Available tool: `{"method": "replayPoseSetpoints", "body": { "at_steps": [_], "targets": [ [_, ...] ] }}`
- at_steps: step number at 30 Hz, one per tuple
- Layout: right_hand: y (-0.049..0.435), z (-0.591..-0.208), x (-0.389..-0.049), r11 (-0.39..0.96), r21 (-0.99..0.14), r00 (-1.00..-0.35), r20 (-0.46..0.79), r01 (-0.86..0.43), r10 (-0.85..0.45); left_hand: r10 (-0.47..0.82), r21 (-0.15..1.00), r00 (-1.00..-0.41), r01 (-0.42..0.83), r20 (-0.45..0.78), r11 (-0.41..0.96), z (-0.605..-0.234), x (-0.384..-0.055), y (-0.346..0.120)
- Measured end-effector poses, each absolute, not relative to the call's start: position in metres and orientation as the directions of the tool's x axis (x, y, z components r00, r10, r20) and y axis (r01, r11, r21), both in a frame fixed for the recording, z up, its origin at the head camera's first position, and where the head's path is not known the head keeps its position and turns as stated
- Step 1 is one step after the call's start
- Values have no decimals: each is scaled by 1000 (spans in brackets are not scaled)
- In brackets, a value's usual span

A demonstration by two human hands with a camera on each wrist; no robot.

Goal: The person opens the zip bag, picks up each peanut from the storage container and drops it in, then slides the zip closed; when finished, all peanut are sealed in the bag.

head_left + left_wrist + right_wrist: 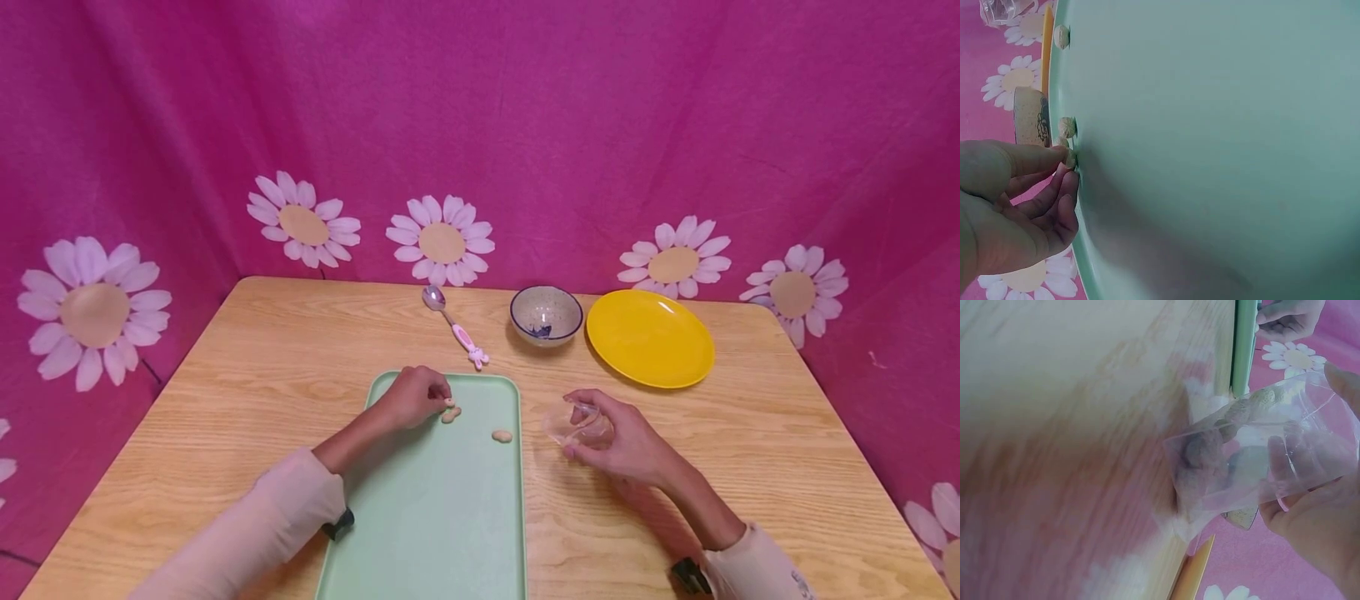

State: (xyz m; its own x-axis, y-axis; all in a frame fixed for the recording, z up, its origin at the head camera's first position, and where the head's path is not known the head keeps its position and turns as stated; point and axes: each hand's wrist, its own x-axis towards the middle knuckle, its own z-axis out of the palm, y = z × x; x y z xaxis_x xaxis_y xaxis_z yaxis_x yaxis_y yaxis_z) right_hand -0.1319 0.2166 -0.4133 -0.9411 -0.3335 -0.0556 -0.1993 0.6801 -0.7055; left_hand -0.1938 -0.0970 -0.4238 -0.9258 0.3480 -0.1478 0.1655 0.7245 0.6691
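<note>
My left hand (417, 397) is over the far end of the green tray (442, 508), pinching a peanut (1070, 160) between thumb and fingertips. Right beside those fingertips, another peanut (1067, 127) lies on the tray, and a further one is partly hidden behind the thumb. A separate peanut (502, 436) rests near the tray's right edge. To the right of the tray, my right hand (626, 439) grips a clear plastic cup (1210, 462), fingers curled around its side. Some peanuts (1263, 398) show through the cup's wall.
Beyond the tray lies a spoon (462, 337) with a pink and white rabbit handle. A speckled bowl (546, 305) with a blue rim stands to its right, next to a yellow plate (649, 337). Pink flowered cloth (525, 142) hangs behind the wooden table (750, 417).
</note>
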Motion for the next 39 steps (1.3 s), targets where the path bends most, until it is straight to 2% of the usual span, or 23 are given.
{"method": "replayPoseSetpoints", "body": {
  "at_steps": [8, 13, 29, 39],
  "targets": [
    [217, -414, -132, 688, -692, -937, -46, -220, -346, 381, 702, -921, 220, -79, 677, -421, -196, -99],
    [217, -414, -132, 683, -699, -937, -54, -211, -345, 442, 729, -896, 275, -42, 626, -415, -197, -92],
    [216, -415, -133, 688, -696, -942, -51, -205, -332, 510, 823, -860, 299, 14, 482, -401, -174, -37],
    [216, -415, -133, 688, -698, -939, -65, -199, -337, 549, 831, -834, 344, 57, 436, -401, -163, -7]
  ]
}}
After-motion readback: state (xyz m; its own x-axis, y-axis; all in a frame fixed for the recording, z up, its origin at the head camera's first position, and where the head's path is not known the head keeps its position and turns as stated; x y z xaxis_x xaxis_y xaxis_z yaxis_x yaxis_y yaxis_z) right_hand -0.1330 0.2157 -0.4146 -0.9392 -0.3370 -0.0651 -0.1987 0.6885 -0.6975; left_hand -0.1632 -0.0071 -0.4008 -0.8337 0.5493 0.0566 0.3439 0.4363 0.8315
